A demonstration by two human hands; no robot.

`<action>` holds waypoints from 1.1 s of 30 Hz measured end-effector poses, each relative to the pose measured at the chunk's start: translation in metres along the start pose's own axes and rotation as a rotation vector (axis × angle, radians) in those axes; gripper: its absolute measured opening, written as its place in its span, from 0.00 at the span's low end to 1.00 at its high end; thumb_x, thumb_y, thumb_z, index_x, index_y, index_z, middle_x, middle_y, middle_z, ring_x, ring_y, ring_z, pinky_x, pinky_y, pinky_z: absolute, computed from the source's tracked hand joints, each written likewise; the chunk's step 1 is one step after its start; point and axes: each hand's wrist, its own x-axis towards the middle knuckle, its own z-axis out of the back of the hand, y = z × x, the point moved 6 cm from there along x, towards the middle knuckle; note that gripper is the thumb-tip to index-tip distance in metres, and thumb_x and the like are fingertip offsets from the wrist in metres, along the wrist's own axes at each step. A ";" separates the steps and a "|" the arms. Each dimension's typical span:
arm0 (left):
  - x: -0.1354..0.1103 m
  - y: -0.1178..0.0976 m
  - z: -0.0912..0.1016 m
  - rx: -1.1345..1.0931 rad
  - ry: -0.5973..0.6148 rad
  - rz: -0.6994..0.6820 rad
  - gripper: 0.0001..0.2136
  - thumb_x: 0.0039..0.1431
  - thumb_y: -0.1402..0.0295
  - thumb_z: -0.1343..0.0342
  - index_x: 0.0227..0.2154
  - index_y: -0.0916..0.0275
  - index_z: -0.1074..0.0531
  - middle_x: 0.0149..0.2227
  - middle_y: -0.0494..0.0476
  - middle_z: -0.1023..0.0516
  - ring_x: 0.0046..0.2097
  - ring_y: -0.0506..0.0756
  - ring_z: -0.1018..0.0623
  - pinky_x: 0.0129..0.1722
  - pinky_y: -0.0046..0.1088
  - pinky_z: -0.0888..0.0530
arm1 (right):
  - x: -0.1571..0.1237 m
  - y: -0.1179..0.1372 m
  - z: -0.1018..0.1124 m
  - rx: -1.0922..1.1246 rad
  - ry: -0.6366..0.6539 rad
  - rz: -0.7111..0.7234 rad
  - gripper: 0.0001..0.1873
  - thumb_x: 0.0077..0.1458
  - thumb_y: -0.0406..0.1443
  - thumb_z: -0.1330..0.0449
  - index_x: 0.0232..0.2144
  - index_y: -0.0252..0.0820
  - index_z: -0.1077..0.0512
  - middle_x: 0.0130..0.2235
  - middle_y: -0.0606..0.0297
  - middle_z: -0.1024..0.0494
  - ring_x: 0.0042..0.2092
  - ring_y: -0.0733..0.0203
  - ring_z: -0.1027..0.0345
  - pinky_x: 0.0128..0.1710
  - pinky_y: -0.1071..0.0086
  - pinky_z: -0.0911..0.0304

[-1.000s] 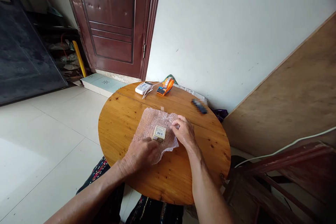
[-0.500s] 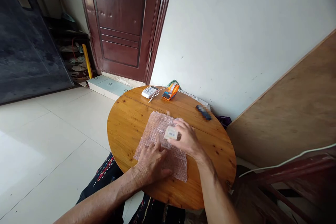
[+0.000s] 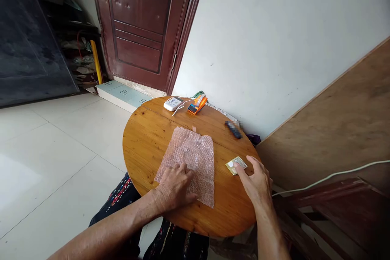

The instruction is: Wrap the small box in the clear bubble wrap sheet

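Yellowish box lies just left of the right grip, its fingers spread apart.

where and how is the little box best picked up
Probably by two opposite sides, the right hand coming from the right: the small box is compact and straight-edged, sits apart from the bubble wrap, and that hand is open beside it.

Soft daylight, glare on L floor; btm R dim; blk obj. pixelated.
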 end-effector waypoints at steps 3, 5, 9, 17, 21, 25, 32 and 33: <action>0.003 0.005 0.016 -0.030 -0.005 -0.007 0.18 0.58 0.54 0.45 0.46 0.60 0.29 0.44 0.61 0.26 0.44 0.62 0.24 0.43 0.39 0.25 | -0.017 0.055 -0.007 0.209 0.052 0.242 0.21 0.56 0.46 0.46 0.47 0.42 0.27 0.55 0.51 0.27 0.56 0.48 0.34 0.58 0.54 0.40; 0.009 0.011 0.031 -0.015 -0.090 -0.011 0.15 0.61 0.59 0.48 0.47 0.59 0.29 0.44 0.60 0.26 0.45 0.60 0.25 0.45 0.38 0.26 | -0.031 0.089 -0.021 0.254 0.158 0.371 0.19 0.58 0.44 0.45 0.48 0.44 0.28 0.57 0.53 0.29 0.59 0.49 0.36 0.59 0.54 0.41; 0.025 0.032 0.039 0.065 -0.185 -0.014 0.17 0.59 0.59 0.44 0.49 0.61 0.29 0.52 0.65 0.29 0.56 0.65 0.31 0.54 0.46 0.32 | -0.052 0.116 -0.055 0.179 0.318 0.445 0.21 0.58 0.38 0.47 0.54 0.44 0.32 0.61 0.54 0.34 0.62 0.48 0.40 0.59 0.50 0.42; 0.052 0.060 0.011 0.126 -0.179 -0.070 0.27 0.58 0.51 0.44 0.56 0.60 0.34 0.63 0.68 0.39 0.65 0.68 0.42 0.62 0.55 0.46 | -0.041 0.107 -0.072 -0.035 0.383 0.408 0.24 0.61 0.42 0.49 0.59 0.44 0.36 0.61 0.53 0.32 0.60 0.45 0.38 0.56 0.50 0.41; 0.062 0.062 0.013 0.124 -0.150 -0.063 0.26 0.55 0.51 0.42 0.52 0.62 0.31 0.61 0.69 0.36 0.64 0.69 0.40 0.61 0.58 0.46 | -0.037 0.109 -0.075 -0.097 0.367 0.392 0.24 0.62 0.42 0.50 0.58 0.42 0.36 0.60 0.51 0.32 0.60 0.44 0.38 0.55 0.49 0.42; 0.056 0.050 0.025 0.130 -0.195 -0.049 0.25 0.55 0.55 0.40 0.53 0.63 0.31 0.63 0.72 0.38 0.65 0.71 0.41 0.62 0.62 0.48 | -0.043 0.104 -0.077 -0.055 0.291 0.402 0.24 0.63 0.43 0.50 0.59 0.44 0.36 0.61 0.53 0.33 0.61 0.45 0.39 0.56 0.50 0.43; 0.036 0.009 0.001 0.043 -0.068 -0.292 0.30 0.59 0.48 0.47 0.60 0.59 0.37 0.64 0.69 0.40 0.66 0.71 0.43 0.62 0.62 0.48 | -0.041 0.098 -0.071 0.054 0.243 0.382 0.22 0.64 0.35 0.58 0.55 0.43 0.33 0.59 0.55 0.30 0.60 0.50 0.38 0.57 0.52 0.42; 0.034 0.009 -0.004 0.036 -0.072 -0.295 0.31 0.59 0.47 0.48 0.60 0.60 0.38 0.64 0.70 0.40 0.66 0.72 0.44 0.62 0.63 0.49 | -0.039 0.098 -0.066 0.068 0.212 0.386 0.22 0.63 0.34 0.58 0.53 0.43 0.31 0.59 0.54 0.30 0.59 0.51 0.37 0.57 0.53 0.41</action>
